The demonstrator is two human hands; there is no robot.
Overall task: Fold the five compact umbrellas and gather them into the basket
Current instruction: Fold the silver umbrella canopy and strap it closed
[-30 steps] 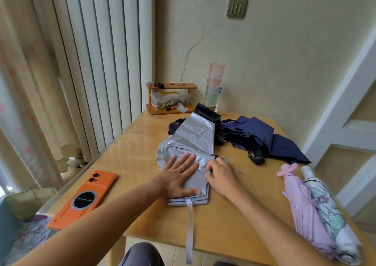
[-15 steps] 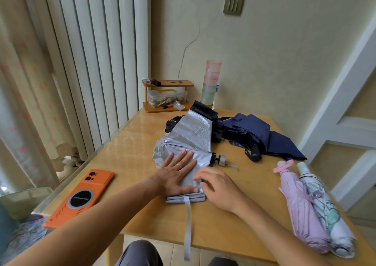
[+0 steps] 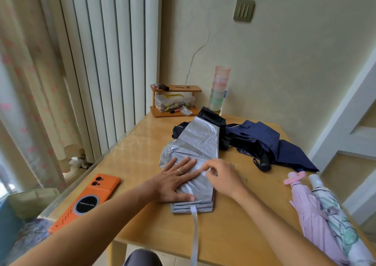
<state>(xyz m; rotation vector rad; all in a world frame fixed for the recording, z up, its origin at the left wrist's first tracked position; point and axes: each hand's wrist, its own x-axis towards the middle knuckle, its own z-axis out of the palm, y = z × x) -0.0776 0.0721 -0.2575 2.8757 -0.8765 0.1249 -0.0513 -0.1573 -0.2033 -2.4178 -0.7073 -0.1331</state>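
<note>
Roughly midway: the flat left hand (image 3: 175, 181) pins the crinkled silver fabric umbrella (image 3: 198, 143), the right hand (image 3: 222, 179) pinching its pleat alongside. To the right lie the rolled pink umbrella (image 3: 313, 215) and white umbrella (image 3: 343, 233). The navy umbrella (image 3: 264, 139) and black umbrella (image 3: 180, 128) beyond are loose.

Right hand (image 3: 222, 177) now farther up the silver umbrella (image 3: 200, 137), in a pinch on its fabric.

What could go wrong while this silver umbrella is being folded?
The flat left hand pins down the pleats of the silver umbrella; if it lifts, they may spring apart. The strap dangles past the table edge and might snag. The orange phone lies near the table's left corner, beside the left forearm, and could get knocked off.
</note>
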